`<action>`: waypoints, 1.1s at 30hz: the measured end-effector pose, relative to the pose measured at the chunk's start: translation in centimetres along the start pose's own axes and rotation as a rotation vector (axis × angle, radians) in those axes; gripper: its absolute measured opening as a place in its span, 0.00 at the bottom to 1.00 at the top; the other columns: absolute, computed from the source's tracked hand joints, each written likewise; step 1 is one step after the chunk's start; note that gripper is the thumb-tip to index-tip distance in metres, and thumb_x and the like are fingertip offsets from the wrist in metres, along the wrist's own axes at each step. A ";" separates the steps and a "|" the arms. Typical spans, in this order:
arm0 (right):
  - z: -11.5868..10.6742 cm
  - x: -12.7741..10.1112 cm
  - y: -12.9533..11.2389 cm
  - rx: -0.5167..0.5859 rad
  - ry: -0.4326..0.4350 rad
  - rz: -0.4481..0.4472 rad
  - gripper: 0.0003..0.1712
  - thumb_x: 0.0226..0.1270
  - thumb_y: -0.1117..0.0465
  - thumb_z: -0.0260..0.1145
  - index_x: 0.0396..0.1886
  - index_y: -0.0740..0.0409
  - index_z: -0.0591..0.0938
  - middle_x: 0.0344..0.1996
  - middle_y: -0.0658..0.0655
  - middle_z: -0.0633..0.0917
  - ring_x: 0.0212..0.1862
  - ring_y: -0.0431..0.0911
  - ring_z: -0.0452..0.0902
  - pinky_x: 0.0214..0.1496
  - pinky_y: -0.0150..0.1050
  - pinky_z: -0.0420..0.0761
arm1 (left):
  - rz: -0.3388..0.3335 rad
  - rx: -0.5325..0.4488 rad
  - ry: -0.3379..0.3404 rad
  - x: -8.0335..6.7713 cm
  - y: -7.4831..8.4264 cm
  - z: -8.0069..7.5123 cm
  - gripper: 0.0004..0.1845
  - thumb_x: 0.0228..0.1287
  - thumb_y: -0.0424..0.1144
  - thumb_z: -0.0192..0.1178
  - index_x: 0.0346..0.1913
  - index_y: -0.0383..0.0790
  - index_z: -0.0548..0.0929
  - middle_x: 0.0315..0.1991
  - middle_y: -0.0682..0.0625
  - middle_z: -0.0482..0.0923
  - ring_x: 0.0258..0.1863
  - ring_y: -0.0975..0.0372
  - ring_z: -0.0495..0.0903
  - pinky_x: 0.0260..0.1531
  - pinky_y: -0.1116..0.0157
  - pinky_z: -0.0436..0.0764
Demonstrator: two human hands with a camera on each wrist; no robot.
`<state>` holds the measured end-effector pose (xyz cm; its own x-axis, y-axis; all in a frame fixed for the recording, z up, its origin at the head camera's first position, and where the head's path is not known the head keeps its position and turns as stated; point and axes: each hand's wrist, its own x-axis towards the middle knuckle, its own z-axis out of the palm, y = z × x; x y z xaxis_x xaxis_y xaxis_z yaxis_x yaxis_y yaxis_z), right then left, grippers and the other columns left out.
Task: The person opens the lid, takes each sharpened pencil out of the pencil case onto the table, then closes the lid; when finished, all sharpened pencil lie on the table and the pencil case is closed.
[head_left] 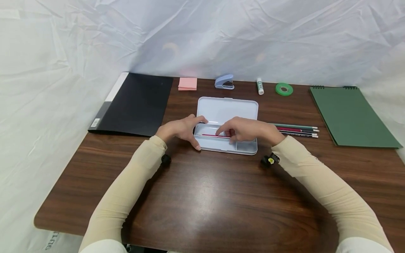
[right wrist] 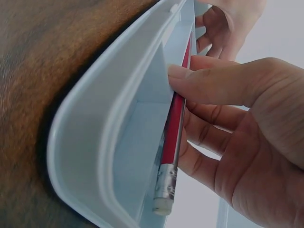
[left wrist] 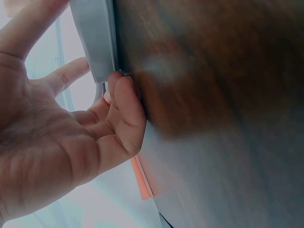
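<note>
Red pencil (right wrist: 174, 124) lies inside the pale blue pencil case (head_left: 226, 109), in the long compartment of the tray, under the fingers of my right hand (head_left: 245, 129). My thumb and fingers curl round its shaft and pinch it — in the right wrist view the thumb presses on top of the barrel while the other fingers cup it from below. Its long axis runs along the length of the case, left to right across the table (head_left: 202, 196) as I look down. The metal ferrule and white eraser end point toward my right, close to the case's rounded end wall; the other end runs toward my left hand (head_left: 181, 129), and I cannot tell its tip.

My left hand is spread at the case's left end — thumb against the near corner, fingers reaching over the far edge, steadying the tray without closing round it. The lid stands open, lying flat behind the tray.

More pencils (head_left: 297, 130) lie just right of the case, parallel to the red one, their eraser ends also to the right.
</note>
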<state>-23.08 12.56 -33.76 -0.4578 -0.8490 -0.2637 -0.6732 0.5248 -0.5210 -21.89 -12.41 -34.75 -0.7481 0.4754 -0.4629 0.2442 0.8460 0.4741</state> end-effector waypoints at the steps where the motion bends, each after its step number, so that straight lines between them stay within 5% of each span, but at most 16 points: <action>1: 0.0 -0.1 0.0 -0.004 0.007 -0.008 0.26 0.63 0.74 0.65 0.61 0.56 0.81 0.32 0.54 0.82 0.34 0.43 0.73 0.42 0.39 0.75 | 0.000 -0.001 0.001 0.0 0.0 0.0 0.54 0.47 0.50 0.80 0.75 0.54 0.59 0.63 0.41 0.61 0.62 0.51 0.65 0.63 0.52 0.69; 17: -0.8 -4.9 1.9 -0.041 0.161 0.003 0.22 0.64 0.75 0.65 0.56 0.58 0.84 0.36 0.52 0.85 0.38 0.43 0.76 0.43 0.41 0.78 | -0.008 -0.026 0.017 -0.1 -0.1 0.2 0.54 0.46 0.47 0.80 0.74 0.54 0.59 0.63 0.42 0.61 0.62 0.52 0.65 0.63 0.52 0.69; 33: -1.0 -13.6 6.1 -0.095 0.282 0.216 0.19 0.61 0.71 0.72 0.51 0.55 0.87 0.33 0.46 0.83 0.33 0.38 0.71 0.33 0.33 0.72 | -0.004 -0.019 0.012 0.0 -0.2 0.2 0.53 0.47 0.48 0.80 0.74 0.55 0.58 0.63 0.42 0.61 0.62 0.52 0.66 0.62 0.52 0.69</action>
<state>-21.51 27.30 -32.56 -0.7286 -0.6746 -0.1189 -0.5881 0.7050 -0.3963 -21.85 -12.50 -34.98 -0.7563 0.4687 -0.4564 0.2295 0.8434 0.4859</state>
